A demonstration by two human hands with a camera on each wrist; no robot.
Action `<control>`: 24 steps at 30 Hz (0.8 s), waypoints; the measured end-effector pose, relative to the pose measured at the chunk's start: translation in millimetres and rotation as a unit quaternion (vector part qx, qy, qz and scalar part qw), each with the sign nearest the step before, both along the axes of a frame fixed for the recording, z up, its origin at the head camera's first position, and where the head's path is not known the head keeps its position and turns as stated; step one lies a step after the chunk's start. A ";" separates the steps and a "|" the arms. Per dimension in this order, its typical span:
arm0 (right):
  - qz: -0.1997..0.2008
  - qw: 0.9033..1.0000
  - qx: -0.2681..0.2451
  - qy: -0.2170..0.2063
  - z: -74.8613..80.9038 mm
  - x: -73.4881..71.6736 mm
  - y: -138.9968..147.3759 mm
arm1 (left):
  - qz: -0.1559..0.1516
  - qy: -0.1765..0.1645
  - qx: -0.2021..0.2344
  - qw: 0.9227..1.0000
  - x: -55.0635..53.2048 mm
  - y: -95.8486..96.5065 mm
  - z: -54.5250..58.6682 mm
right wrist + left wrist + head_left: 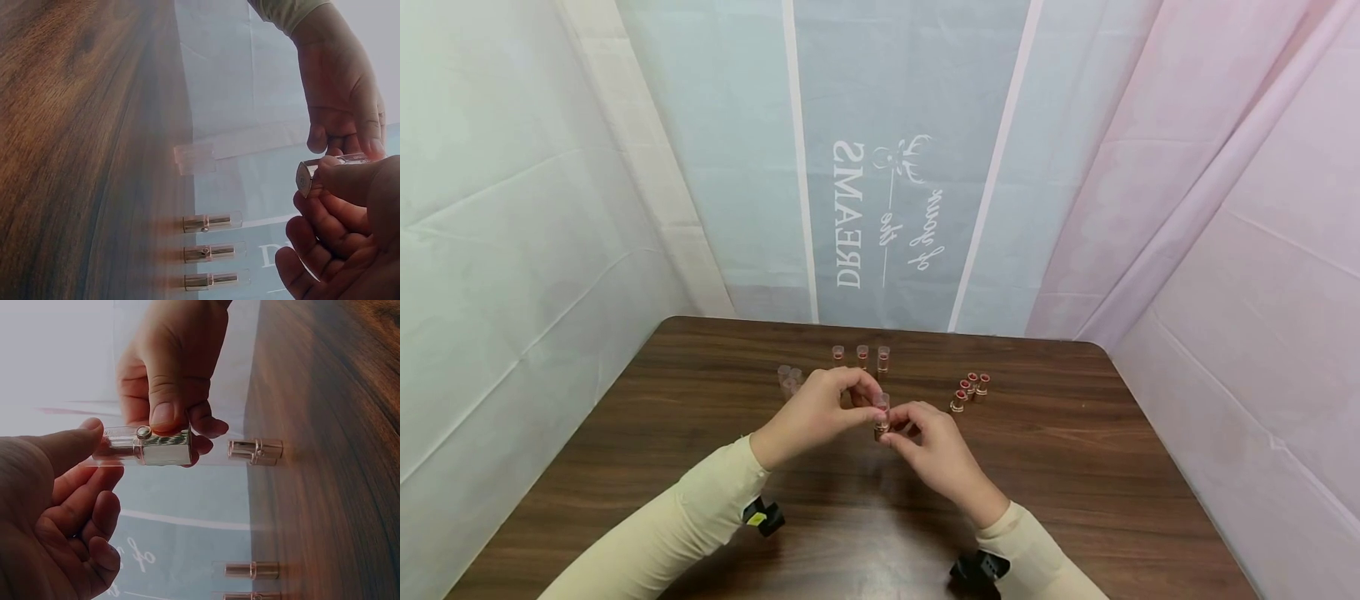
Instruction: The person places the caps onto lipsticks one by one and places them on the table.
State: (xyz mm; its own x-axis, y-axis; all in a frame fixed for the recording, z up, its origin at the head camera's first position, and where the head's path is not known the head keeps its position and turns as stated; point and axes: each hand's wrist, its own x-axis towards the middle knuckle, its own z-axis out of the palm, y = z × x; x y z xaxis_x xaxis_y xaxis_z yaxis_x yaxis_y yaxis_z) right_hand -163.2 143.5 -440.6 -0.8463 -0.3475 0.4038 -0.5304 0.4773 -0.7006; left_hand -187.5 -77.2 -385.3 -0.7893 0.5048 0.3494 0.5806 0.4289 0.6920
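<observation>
A lipstick (pixel 882 430) with a gold base and a clear cap is held upright between both hands above the table. My left hand (pixel 820 410) pinches the clear cap between thumb and fingers. Lower down, my right hand (pixel 938 451) grips the gold base (pixel 167 450), its thumb pressed on the side. In the left wrist view the cap surrounds the inner tube and reaches the collar; whether it is fully seated I cannot tell. Three capped lipsticks (pixel 862 357) stand in a row behind the hands.
Several uncapped lipsticks (pixel 972 380) with red tops stand in a group to the right. Several loose clear caps (pixel 789 380) are clustered on the left, partly behind my left hand. The brown wooden table (pixel 1060 467) meets a printed curtain (pixel 910 300) at its far edge.
</observation>
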 end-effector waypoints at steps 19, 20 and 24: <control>0.015 1.000 -0.006 -0.012 1.5 -1.2 2.9 | 0.042 0.033 -0.038 0.998 9.2 -14.1 -7.0; 0.012 1.000 -0.006 -0.010 2.0 -1.5 3.5 | 0.052 0.030 -0.039 0.997 9.8 -18.4 -7.8; -0.005 1.000 -0.004 -0.016 5.8 -2.2 6.2 | 0.083 0.003 -0.029 0.996 12.7 -38.1 -10.9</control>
